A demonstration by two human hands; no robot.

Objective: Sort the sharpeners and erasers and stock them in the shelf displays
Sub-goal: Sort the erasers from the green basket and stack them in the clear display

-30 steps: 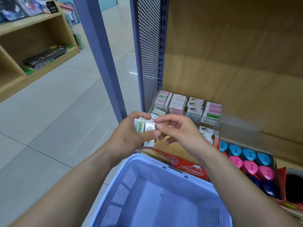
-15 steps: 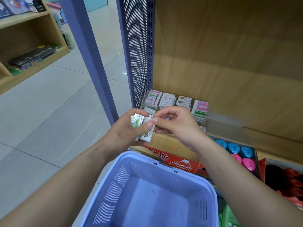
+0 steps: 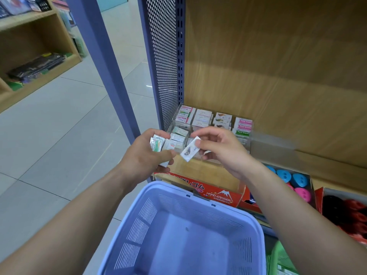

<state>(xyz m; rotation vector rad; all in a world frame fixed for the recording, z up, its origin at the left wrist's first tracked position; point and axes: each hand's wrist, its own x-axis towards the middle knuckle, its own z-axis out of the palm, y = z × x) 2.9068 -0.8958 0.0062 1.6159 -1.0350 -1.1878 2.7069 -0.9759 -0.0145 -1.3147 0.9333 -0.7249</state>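
Our left hand (image 3: 145, 153) grips a small stack of erasers (image 3: 162, 144); our right hand (image 3: 220, 149) pinches a single wrapped eraser (image 3: 190, 149) above the blue basket (image 3: 158, 197).

Bright, soft, even light, seemingly from above. Small white glare on floor (image 3: 148, 86), with wider pale sheen across the tiles. Lighter band across back panel (image 3: 278, 62), dimmer toward its top. Only faint, soft-edged shadows, deepest inside far shelf (image 3: 29, 46) at left. Slight motion smear on eraser (image 3: 190, 148) pinched by right hand (image 3: 220, 147); print sharper on erasers (image 3: 158, 143) gripped in left hand (image 3: 143, 155). Blurred clear divider (image 3: 274, 139) and streaked wood grain at right. Strong wide-angle warp: post (image 3: 103, 66) leaning, forearms stretched toward bottom corners. Basket (image 3: 178, 225) crisp, its slots clean-edged; sharpeners (image 3: 292, 179) softer, colours vivid. Print on red box (image 3: 218, 195) readable. Top-left corner soft and smeared.
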